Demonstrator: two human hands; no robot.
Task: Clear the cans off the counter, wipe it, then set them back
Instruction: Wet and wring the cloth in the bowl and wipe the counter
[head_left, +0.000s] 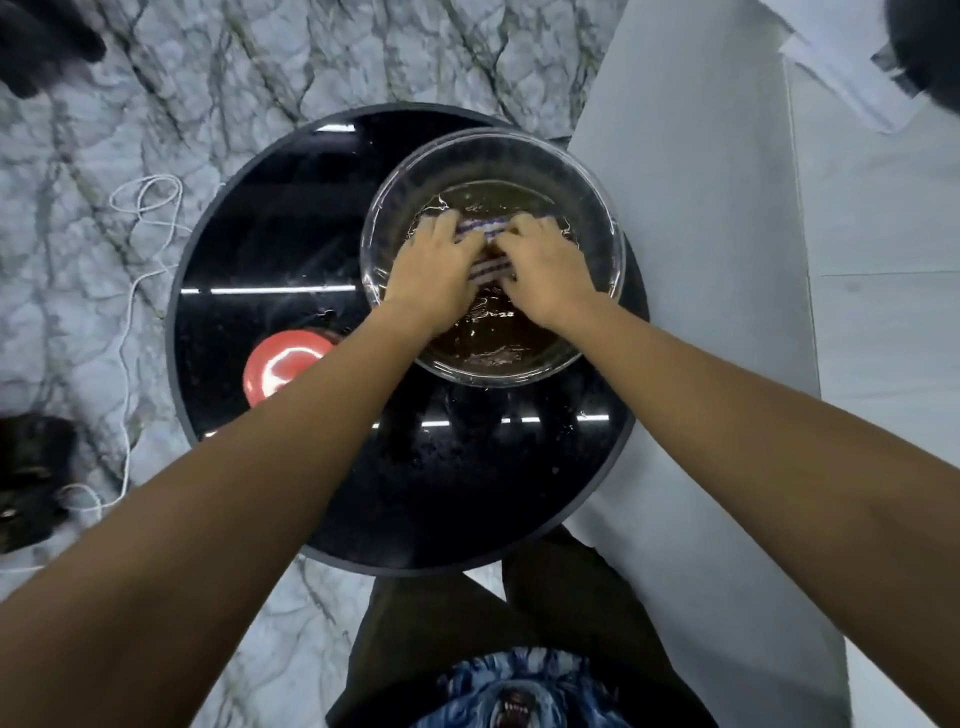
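A round black table (291, 249), glossy and streaked with reflected ceiling lights, serves as the counter here, standing on a marble-patterned floor (156, 78) beside a pale grey surface (701, 234). No drink cans can be made out on it; the only candidate is a red, round-topped object (283, 364) near the left edge, partly hidden by the left forearm, and whether that is a can's lid cannot be told. On that reading the clearing looks largely done, the wiping has not begun, and the setting-back is still to come.

On the far right part of the table sits a clear glass bowl (597, 208) holding water. Both hands are down in it. The left hand (434, 273) and the right hand (548, 270) meet over a purple-and-white striped cloth (480, 228), fingers curled and clenched on the fabric from either side, apparently soaking or wringing it for the wipe.

Droplets glint on the dark tabletop just in front of the bowl. A white cord (140, 208) trails loose across the floor to the left, well apart from the table's work.
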